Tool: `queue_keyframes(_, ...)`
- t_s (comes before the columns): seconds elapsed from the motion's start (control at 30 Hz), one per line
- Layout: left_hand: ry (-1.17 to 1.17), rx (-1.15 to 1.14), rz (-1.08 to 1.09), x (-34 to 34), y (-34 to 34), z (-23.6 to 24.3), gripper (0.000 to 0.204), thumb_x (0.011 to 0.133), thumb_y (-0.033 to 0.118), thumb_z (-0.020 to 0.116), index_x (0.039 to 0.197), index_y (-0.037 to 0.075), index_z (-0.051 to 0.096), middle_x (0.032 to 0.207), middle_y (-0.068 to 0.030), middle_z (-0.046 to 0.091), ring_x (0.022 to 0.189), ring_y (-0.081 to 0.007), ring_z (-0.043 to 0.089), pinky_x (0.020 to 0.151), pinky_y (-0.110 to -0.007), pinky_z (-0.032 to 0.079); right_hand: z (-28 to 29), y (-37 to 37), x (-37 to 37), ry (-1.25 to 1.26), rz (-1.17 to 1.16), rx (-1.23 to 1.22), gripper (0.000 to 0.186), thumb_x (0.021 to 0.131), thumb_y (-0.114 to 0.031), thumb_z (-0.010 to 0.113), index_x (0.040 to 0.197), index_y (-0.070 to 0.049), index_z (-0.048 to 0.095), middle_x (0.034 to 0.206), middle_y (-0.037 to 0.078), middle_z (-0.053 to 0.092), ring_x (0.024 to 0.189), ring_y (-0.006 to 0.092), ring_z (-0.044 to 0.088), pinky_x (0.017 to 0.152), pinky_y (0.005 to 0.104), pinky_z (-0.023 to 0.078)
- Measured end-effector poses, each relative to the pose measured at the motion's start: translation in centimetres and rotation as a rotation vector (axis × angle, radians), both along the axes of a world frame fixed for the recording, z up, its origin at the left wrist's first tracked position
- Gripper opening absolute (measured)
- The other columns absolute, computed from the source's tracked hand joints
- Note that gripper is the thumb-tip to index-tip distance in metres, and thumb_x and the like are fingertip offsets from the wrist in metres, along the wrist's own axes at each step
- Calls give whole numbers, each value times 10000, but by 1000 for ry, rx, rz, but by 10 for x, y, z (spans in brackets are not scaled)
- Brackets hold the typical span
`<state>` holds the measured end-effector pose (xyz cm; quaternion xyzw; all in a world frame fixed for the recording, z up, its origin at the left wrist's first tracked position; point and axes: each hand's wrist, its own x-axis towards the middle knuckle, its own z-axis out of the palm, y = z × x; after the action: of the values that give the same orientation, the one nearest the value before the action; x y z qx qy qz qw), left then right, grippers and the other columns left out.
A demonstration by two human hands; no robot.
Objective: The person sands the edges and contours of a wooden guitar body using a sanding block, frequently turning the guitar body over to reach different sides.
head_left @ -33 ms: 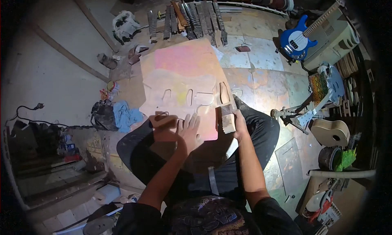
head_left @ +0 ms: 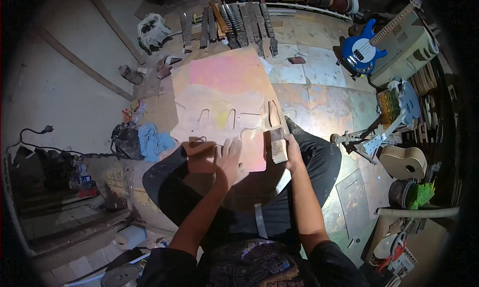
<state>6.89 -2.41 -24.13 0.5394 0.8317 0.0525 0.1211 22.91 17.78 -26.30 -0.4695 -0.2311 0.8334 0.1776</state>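
A pale wooden electric guitar body (head_left: 214,105) with several routed cavities lies flat on a pink-stained board (head_left: 224,72) over my lap. My left hand (head_left: 229,157) rests palm down near the body's close edge, its fingers stretched out and holding nothing. At the right edge of the board, my right hand (head_left: 293,154) grips a pale wooden block (head_left: 279,149) with a dark patch on its upper part. The thumb shows along the block's side; the other fingers are mostly hidden. Just beyond the block is a curved wooden edge with an elongated opening (head_left: 274,113).
Slotted guitar necks (head_left: 234,25) lie in a row at the back. A blue bass guitar (head_left: 364,47) leans at the far right. A metal stand (head_left: 361,144) and an acoustic guitar body (head_left: 403,162) are to the right. A blue cloth (head_left: 153,141) lies left of my knee.
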Motion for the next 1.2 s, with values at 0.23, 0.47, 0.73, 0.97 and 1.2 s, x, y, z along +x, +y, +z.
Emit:
queue_keyframes(0.23,-14,70,154,-8,1,-1,878,798,359,776,1586,198,422,1655,-200,318,1526,-445,267,1224,-609,246,-7,-2,-1,-16,26,30,369,977,-326,559,1240,-79,637,995,63,702,789,207,674,697,370,560)
queue_keyframes(0.47,27,69,84,-6,5,2,838,766,354,800,1538,244,492,1607,-227,372,1480,-488,322,1201,-636,262,-9,-3,0,-38,85,68,412,972,-321,574,1296,-70,613,1057,61,695,861,201,682,752,368,564)
queue_keyframes(0.73,125,-67,114,-7,28,3,923,760,347,817,1584,254,411,1499,-224,462,1380,-497,413,1157,-633,322,-6,-8,-5,-112,87,81,376,945,-302,557,1190,-35,656,974,90,686,753,204,678,643,352,552)
queue_keyframes(0.97,122,18,94,-2,19,-9,940,784,324,804,1610,215,369,1551,-275,401,1400,-558,375,1139,-645,376,-18,-9,-7,-91,78,87,431,927,-344,570,1185,-11,660,1030,126,702,856,258,694,755,388,556)
queue_keyframes(1.2,65,-59,110,-3,28,7,842,810,292,775,1567,178,424,1536,-227,435,1400,-489,410,1127,-589,384,-39,-4,-2,-96,130,56,427,969,-353,517,1235,-40,633,1001,90,708,801,244,711,699,387,596)
